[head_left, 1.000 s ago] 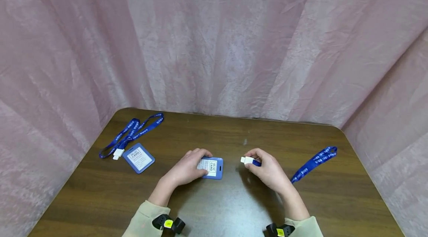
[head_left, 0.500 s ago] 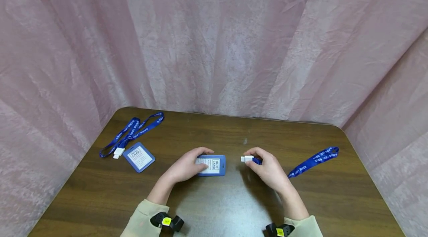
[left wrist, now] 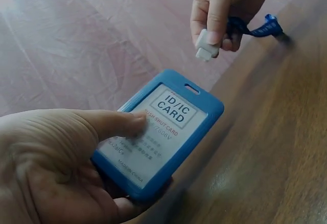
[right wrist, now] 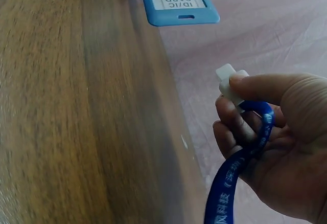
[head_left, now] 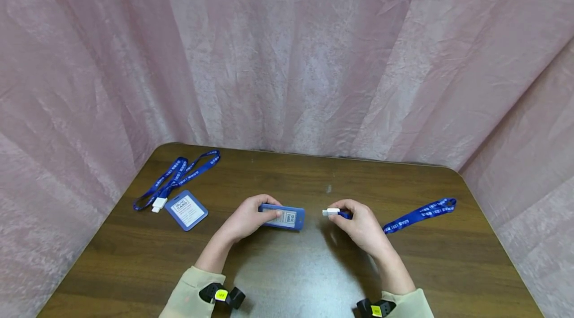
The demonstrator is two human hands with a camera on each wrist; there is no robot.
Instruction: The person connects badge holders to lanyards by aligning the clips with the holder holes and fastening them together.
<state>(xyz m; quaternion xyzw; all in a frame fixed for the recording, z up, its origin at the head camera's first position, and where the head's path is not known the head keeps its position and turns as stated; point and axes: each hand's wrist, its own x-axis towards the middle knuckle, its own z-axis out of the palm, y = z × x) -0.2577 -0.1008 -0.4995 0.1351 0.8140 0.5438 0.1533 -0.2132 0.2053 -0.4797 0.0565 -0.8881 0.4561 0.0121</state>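
Head view: what's held?
— On my feed, the left hand point(head_left: 248, 217) pinches a blue-rimmed rectangular card holder point(left wrist: 166, 131); the right hand point(head_left: 360, 227) pinches a blue ribbon lanyard point(head_left: 419, 216) by its white plastic clip point(head_left: 331, 212), near but apart.

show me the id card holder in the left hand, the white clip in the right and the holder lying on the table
Held ID card holder point(left wrist: 164, 141), left wrist view: printed white insert.
White lanyard clip point(left wrist: 205, 43), left wrist view: exposed body.
Lying ID card holder point(head_left: 187, 211), head view: printed white insert.
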